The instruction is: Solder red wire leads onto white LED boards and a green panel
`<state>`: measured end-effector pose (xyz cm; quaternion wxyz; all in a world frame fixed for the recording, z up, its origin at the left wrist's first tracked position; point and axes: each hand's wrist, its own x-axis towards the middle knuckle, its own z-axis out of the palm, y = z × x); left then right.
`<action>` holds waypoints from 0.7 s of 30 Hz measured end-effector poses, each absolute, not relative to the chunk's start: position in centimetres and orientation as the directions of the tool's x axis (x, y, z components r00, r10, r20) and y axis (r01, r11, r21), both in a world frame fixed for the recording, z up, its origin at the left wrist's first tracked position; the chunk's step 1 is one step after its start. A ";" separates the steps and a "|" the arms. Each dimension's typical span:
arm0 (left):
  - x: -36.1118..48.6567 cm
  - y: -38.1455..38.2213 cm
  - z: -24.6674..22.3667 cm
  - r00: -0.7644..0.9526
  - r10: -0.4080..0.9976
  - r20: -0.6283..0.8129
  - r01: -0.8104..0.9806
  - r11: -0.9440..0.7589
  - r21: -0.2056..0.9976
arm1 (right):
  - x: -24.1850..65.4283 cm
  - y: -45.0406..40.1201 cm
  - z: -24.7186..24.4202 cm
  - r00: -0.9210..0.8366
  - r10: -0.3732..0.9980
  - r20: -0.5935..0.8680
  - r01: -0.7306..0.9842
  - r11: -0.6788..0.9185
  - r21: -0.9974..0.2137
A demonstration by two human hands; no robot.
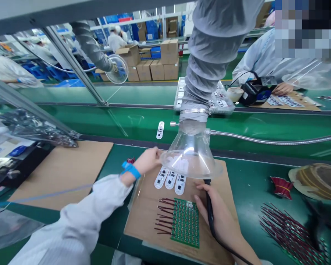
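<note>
My right hand (pixel 216 206) is wrapped round a black corded tool (pixel 209 195), whose tip is hidden by the clear funnel hood (pixel 191 158). My left hand (pixel 148 161) is at the hood's left edge, fingers closed; what they hold, if anything, is too small to tell. White oval boards (pixel 170 179) lie side by side on the cardboard sheet (pixel 143 217), partly under the hood. Nearer me on the same sheet sits a green board panel (pixel 185 222) with dark red wires sticking out to its left.
A grey duct (pixel 209 48) hangs over the middle. At right are a wire bundle (pixel 283 186), wired boards (pixel 295 235) and a round roll (pixel 320 180). One oval board (pixel 160 130) rests on the green belt (pixel 127 121). Across it, a person works.
</note>
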<state>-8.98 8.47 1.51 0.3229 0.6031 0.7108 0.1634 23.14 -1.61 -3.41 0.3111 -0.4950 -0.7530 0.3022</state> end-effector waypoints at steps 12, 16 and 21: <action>-13.8 17.2 4.9 -0.210 0.939 -0.271 0.930 0.277 0.240 | 21.9 -1.1 -3.0 -0.363 0.921 0.144 0.513 0.326 -0.794; -14.4 7.1 3.9 -0.127 0.959 -0.255 0.933 0.203 0.298 | 21.9 -1.2 -2.8 -0.381 0.909 0.168 0.503 0.356 -0.788; -10.3 -2.0 0.8 0.017 0.970 -0.242 0.833 0.120 0.540 | 21.2 -1.4 -2.0 -0.447 0.878 0.170 0.501 0.404 -0.766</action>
